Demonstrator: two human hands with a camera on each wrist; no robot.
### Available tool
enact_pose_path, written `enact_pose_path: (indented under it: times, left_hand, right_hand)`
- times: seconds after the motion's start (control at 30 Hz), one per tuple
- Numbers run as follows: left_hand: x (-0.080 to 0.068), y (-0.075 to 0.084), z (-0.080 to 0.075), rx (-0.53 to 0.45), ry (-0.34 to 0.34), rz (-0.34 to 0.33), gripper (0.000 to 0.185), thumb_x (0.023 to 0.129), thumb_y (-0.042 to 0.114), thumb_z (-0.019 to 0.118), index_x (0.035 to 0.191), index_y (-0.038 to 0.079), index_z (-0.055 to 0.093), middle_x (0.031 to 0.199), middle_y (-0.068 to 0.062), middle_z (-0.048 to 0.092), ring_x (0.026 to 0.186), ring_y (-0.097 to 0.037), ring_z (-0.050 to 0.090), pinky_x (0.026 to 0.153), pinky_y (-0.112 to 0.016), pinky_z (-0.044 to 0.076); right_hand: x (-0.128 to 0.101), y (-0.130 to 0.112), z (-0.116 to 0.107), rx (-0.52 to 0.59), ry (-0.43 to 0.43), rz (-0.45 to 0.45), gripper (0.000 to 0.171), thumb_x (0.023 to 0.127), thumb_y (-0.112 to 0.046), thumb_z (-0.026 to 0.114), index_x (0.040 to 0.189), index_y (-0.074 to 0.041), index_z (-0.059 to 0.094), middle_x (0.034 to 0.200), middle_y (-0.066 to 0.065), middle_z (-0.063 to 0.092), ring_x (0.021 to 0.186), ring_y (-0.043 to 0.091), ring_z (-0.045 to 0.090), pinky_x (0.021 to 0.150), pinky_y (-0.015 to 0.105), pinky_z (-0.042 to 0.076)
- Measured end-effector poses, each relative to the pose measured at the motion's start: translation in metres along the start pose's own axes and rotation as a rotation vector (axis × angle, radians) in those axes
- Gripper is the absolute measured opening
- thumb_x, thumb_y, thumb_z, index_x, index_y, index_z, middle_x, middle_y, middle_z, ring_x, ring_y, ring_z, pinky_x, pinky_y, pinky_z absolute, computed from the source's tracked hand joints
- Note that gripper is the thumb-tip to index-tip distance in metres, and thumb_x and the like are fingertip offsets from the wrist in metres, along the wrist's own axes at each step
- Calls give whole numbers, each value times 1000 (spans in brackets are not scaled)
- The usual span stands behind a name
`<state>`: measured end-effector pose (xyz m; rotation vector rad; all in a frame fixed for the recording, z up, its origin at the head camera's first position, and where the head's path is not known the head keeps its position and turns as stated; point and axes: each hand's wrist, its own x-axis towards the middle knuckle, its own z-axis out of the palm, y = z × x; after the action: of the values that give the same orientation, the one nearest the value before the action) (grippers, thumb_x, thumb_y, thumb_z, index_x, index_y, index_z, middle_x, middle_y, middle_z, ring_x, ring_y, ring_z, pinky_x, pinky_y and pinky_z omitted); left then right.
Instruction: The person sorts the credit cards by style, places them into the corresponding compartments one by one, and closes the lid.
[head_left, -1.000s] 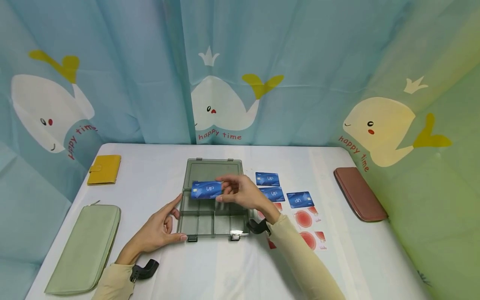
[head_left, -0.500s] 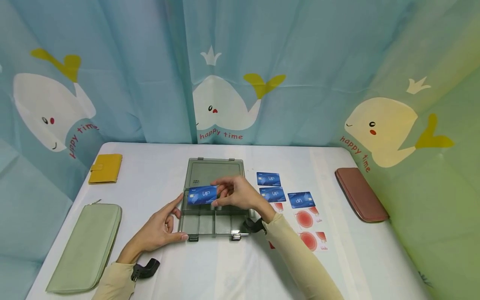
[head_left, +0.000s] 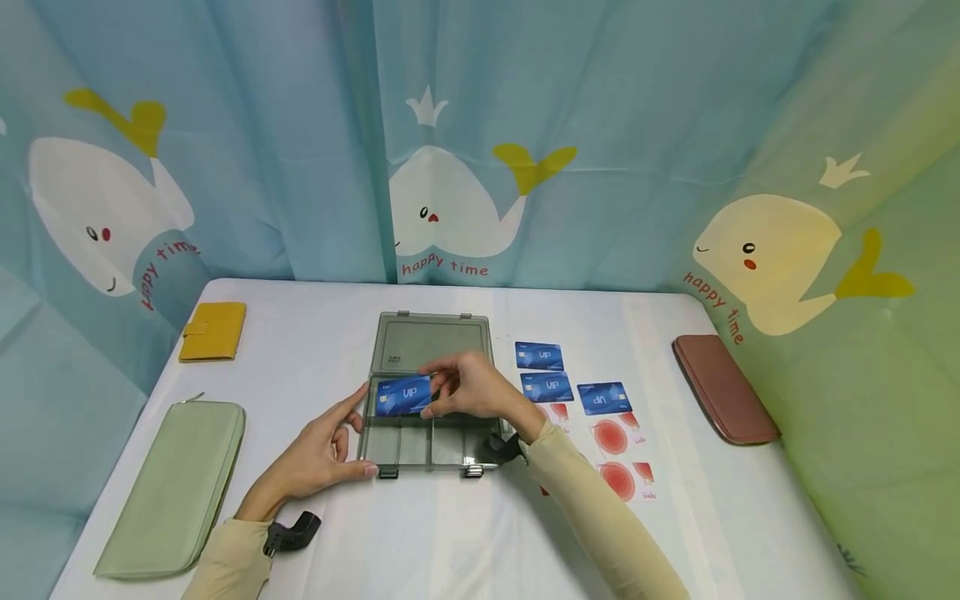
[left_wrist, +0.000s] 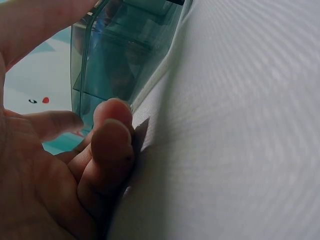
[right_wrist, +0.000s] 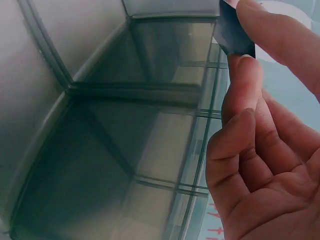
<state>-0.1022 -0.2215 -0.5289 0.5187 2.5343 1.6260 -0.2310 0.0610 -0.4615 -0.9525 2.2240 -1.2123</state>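
Whale-print curtains (head_left: 600,233) back the counter (head_left: 300,333). Over the open box (head_left: 414,446), the right hand (head_left: 471,387) pinches a blue card (head_left: 402,397) by its three-o'clock end, leaving the face uncovered; the left hand (head_left: 318,448), spread wide, touches the box's nine-o'clock side, seemingly steadying it.

White table (head_left: 600,321), rounded far corners, softly lit top. Behind table: blue curtain (head_left: 637,83), vertical folds, white whale print (head_left: 450,208) above red "happy time" lettering (head_left: 445,266). Off table's far left corner: tilted whale (head_left: 105,200). Off far right: creamier whale (head_left: 772,250). Right of table: yellowish-green cloth (head_left: 892,400).
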Motion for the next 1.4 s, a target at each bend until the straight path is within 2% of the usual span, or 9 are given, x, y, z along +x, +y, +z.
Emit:
enact_pose_path:
  times: [0.37,0.5,0.7,1.03,1.4]
  left_hand:
    - [2,1,-1,30,-4,2,112,83,23,93,169,5,25,112,-9,56,60,-1,47,56,-24,45]
    - [2,2,-1,30,-7,12,110,84,23,93,169,5,25,112,-10,56,60,-1,48,55,-24,45]
    - [2,1,0,16,-6,15,109,84,22,92,169,5,25,112,-10,55,60,-1,47,55,-24,44]
    - [1,0,0,24,-6,-9,113,82,22,94,169,6,24,112,-7,55,59,0,47,56,-24,45]
    - [1,-1,1,25,1,-3,110,84,23,92,168,4,25,112,-11,56,60,-2,48,57,-25,44]
  right_hand:
    - [8,-7,3,-173,-41,-28,57,79,-16,96,129,-2,73,85,3,74,67,4,64,67,22,55]
    - [8,-8,3,-203,-50,-18,55,79,-17,96,128,-3,74,82,-1,73,68,3,64,69,21,55]
    - [8,-9,4,-236,-58,-6,54,80,-19,96,127,-5,76,81,-5,72,69,1,66,72,20,56]
    - [8,-9,6,-267,-90,-1,54,84,-20,93,132,-3,74,86,-4,74,71,1,65,71,20,55]
    - [5,-8,4,-247,-86,8,54,84,-19,92,132,0,73,89,-3,77,74,0,68,73,20,57]
